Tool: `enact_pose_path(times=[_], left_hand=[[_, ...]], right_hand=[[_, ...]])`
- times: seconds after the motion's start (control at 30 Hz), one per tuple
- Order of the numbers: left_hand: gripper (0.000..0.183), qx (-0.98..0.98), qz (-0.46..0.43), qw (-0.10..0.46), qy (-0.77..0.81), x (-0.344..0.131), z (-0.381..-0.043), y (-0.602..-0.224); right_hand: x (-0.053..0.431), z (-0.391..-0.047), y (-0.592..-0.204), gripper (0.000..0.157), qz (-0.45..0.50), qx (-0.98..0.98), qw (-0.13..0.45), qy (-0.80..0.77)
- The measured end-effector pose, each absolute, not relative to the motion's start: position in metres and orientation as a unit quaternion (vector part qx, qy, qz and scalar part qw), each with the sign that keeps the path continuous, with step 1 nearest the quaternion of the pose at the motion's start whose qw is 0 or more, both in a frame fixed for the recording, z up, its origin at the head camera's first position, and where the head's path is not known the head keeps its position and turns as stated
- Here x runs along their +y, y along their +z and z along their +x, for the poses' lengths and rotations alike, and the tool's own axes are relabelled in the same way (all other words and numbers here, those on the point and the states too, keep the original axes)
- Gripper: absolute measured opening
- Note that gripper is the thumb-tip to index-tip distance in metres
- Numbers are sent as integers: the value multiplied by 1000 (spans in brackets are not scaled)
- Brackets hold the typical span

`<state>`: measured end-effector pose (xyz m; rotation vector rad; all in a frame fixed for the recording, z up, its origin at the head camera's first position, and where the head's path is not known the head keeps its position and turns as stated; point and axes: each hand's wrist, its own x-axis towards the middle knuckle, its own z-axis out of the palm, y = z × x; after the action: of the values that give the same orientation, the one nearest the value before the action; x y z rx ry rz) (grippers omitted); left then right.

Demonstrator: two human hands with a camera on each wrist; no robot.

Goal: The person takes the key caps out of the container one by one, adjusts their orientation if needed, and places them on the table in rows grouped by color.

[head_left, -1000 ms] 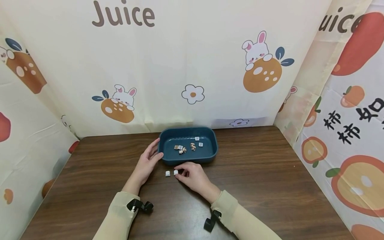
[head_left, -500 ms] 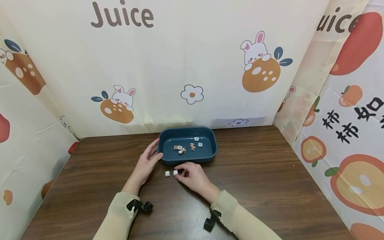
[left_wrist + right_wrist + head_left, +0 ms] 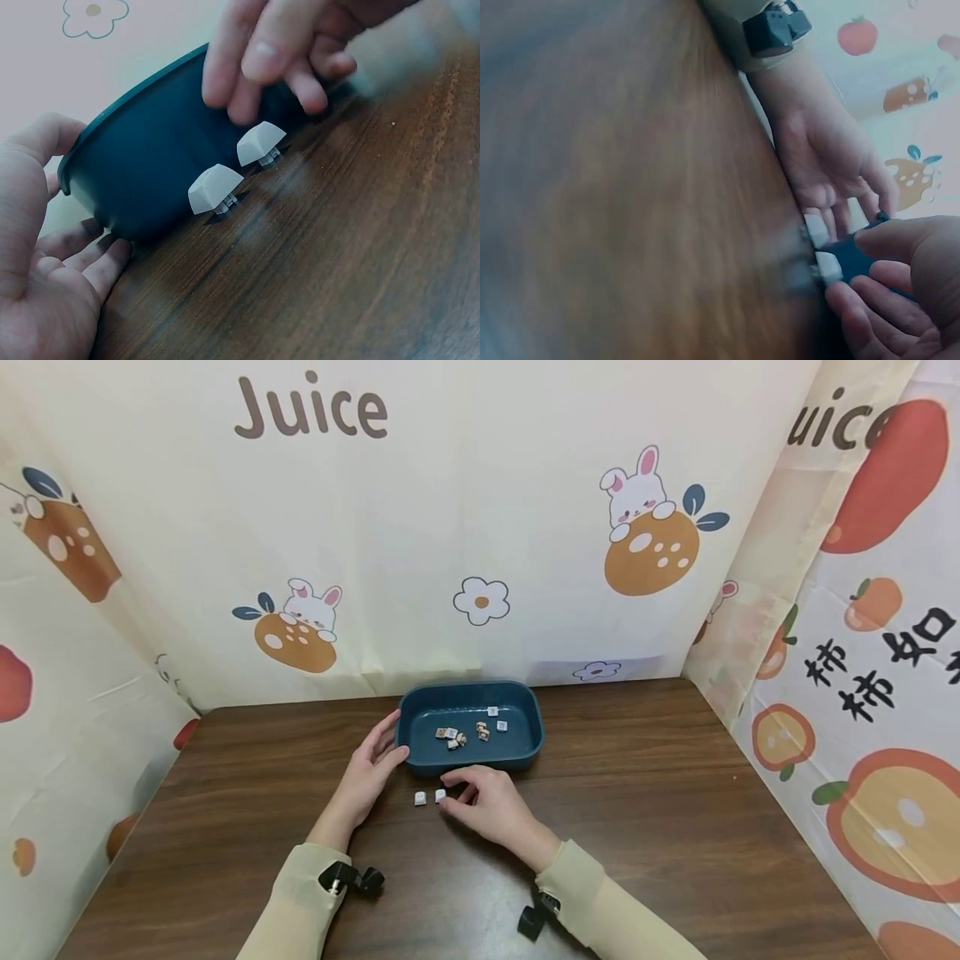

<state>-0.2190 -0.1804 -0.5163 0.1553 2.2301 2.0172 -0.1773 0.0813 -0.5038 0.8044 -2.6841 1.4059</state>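
Observation:
Two white keycaps stand on the wooden table just in front of a dark blue tray (image 3: 470, 767): a left keycap (image 3: 420, 798) and a right keycap (image 3: 440, 795). Clear stems show beneath both in the left wrist view. My left hand (image 3: 367, 774) holds the tray's left end, its thumb at the rim (image 3: 73, 155) and other fingers low against the outer wall. My right hand (image 3: 487, 802) hovers beside the right keycap (image 3: 261, 144), thumb and fingers loosely bent and spread. In the left wrist view its fingertips (image 3: 262, 56) are apart from that keycap.
Inside the tray lie small white pieces (image 3: 502, 726) and several brownish pieces (image 3: 482, 731), too small to make out. A printed cloth (image 3: 420, 527) hangs behind the table (image 3: 637, 827) and along both sides.
My right hand has loosened from the right keycap and drawn slightly to the right. The left hand and the tray keep their places; the head view has tilted a little.

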Motion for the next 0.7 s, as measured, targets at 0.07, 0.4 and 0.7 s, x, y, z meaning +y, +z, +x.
enact_pose_path(times=[0.07,0.4,0.7], left_hand=[[63,740,50,66,668,-180,-219,-517],[63,742,51,60,666,-179,-218,-517],[64,742,57,60,665,-180,-218,-517]], right_hand=[[83,-175,-497,30,253,-856,1,451],[91,-182,-467,30,272,-845,45,459],[97,-204,-449,27,274,-867,43,414]])
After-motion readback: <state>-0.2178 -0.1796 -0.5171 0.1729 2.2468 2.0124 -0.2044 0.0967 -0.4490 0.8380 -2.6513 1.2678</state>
